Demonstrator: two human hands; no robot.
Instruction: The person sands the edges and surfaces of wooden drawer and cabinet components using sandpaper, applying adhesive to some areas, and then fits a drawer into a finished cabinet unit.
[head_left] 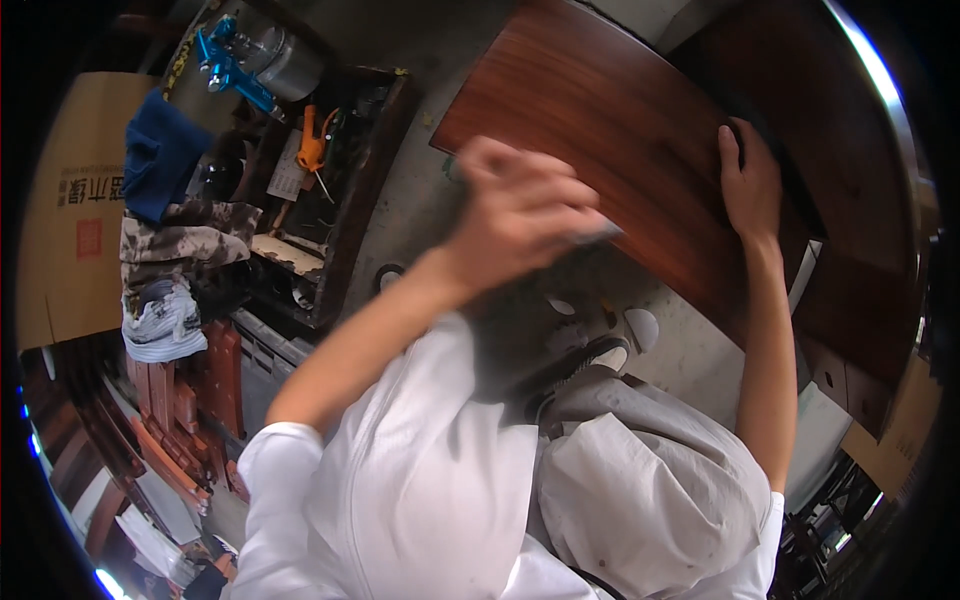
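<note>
Red-brown wooden panel (600, 110), upper centre; right hand (752, 190) lies flat on it, left hand (522, 205) grips blurred grey piece (602, 233); grey floor (690, 345); upper left, blue spray gun (222, 68).

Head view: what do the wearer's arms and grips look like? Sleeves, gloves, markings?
White sleeves end near the elbows; both forearms are bare, with no watch, band or cable visible. Left grip and right grip are ungloved. The left one is motion-blurred, so fine markings can't be told.
</note>
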